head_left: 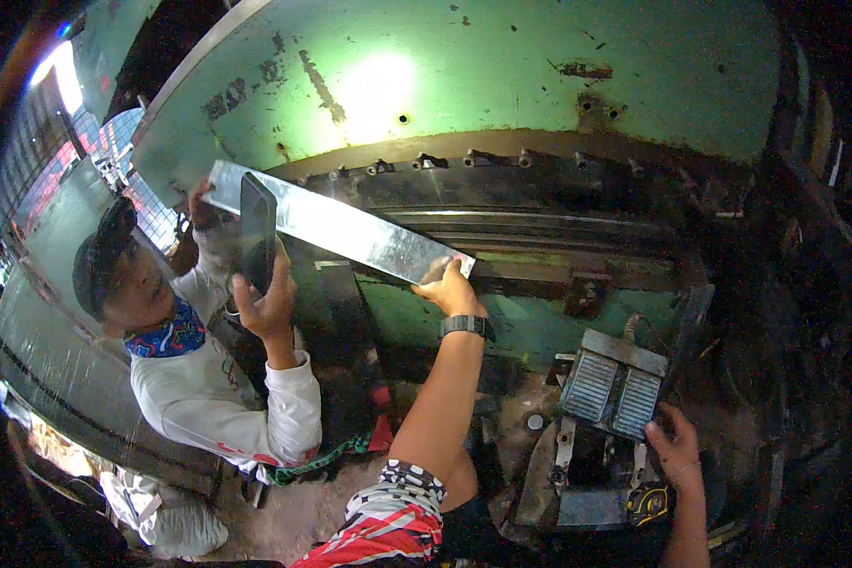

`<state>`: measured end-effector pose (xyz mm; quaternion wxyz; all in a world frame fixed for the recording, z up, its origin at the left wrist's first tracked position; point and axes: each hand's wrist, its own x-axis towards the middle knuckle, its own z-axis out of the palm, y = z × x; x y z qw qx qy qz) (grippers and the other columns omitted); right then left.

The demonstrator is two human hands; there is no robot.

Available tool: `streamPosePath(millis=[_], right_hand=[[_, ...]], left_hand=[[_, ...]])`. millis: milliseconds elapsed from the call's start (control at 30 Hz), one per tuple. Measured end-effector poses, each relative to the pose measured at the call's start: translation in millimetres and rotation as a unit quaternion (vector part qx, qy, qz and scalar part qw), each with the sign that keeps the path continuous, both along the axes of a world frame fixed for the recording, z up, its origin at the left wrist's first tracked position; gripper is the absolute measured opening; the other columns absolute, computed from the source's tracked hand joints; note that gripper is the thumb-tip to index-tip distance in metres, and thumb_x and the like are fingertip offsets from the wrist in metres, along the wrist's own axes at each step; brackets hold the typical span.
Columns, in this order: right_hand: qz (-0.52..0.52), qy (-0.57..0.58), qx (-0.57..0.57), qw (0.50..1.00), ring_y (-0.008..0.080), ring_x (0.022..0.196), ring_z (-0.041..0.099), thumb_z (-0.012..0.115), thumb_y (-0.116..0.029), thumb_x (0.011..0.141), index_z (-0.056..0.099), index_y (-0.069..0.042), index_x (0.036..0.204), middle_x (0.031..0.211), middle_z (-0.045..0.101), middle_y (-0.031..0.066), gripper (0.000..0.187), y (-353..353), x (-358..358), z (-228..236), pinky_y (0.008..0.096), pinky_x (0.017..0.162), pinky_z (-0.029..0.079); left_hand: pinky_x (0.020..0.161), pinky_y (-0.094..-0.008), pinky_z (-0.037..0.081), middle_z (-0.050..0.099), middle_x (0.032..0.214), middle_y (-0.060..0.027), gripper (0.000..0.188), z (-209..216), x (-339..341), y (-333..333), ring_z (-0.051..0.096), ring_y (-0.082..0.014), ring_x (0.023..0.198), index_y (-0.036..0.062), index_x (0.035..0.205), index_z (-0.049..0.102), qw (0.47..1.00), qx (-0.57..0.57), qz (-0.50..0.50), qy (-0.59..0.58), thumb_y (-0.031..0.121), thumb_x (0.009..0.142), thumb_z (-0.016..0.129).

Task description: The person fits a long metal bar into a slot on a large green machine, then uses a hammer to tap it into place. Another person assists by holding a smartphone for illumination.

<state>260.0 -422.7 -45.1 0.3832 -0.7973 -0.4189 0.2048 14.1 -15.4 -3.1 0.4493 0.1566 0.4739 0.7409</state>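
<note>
My left hand (452, 292), with a dark watch at the wrist, grips the near right end of a long, shiny flat metal strip (336, 225). The strip slants up to the left, in front of the green machine. A co-worker's hand (199, 204) is at its far left end. The co-worker's other hand (271, 305) holds up a dark phone (257, 220), which hides part of the strip. At lower right, my right hand (677, 447) has thumb and finger apart beside the corner of a ribbed metal double foot pedal (615, 390); whether it touches is unclear.
A large green machine (530, 76) with a row of bolts over a dark, grooved bed (540, 227) fills the back. The co-worker in a white sleeve (232, 417) stands close on the left. A yellow-and-black tape measure (647, 506) lies below the pedal.
</note>
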Motion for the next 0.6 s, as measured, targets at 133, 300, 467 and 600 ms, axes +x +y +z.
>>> streamPosePath(millis=[133,300,467,600], right_hand=[[-0.013,0.001,-0.004,1.000,0.0180,0.103,0.060,0.074,-0.032,0.091,0.058,0.004,0.132,0.112,0.067,0.0110,0.056,-4.1,1.4,1.2,0.0341,0.091,0.049],[-0.022,0.013,0.000,1.000,0.0171,0.102,0.059,0.074,-0.034,0.091,0.058,0.004,0.132,0.111,0.066,0.0103,0.058,-8.3,10.3,-6.3,0.0330,0.090,0.049],[-0.024,0.020,-0.002,1.000,0.0208,0.112,0.058,0.074,-0.034,0.092,0.058,0.004,0.132,0.119,0.065,0.0128,0.057,-10.2,-0.9,2.2,0.0348,0.099,0.046],[-0.042,0.054,0.026,0.997,0.0216,0.114,0.058,0.073,-0.032,0.092,0.060,0.003,0.130,0.122,0.065,0.0134,0.054,-14.8,-0.4,1.1,0.0351,0.102,0.044]], left_hand=[[0.107,-0.0413,0.044,0.051,0.135,-0.0156,0.086,19.3,-25.2,0.6,0.055,-0.0286,0.120,0.0000,0.148,0.021,0.999,-0.008,0.005,0.047,-0.010,0.076,0.066],[0.104,-0.0404,0.046,0.052,0.138,-0.0168,0.064,13.9,-50.2,10.3,0.058,-0.0285,0.118,0.0010,0.139,0.040,0.997,0.051,-0.055,0.012,-0.009,0.080,0.062],[0.091,-0.0367,0.046,0.062,0.112,-0.0099,0.034,-6.4,-62.9,24.0,0.059,-0.0237,0.100,0.0002,0.117,0.055,0.982,0.093,0.007,0.165,-0.002,0.085,0.066],[0.085,-0.0371,0.047,0.062,0.092,-0.0103,0.011,0.6,-41.1,5.1,0.059,-0.0253,0.087,0.0025,0.096,0.056,0.933,0.186,0.002,0.308,-0.002,0.089,0.063]])
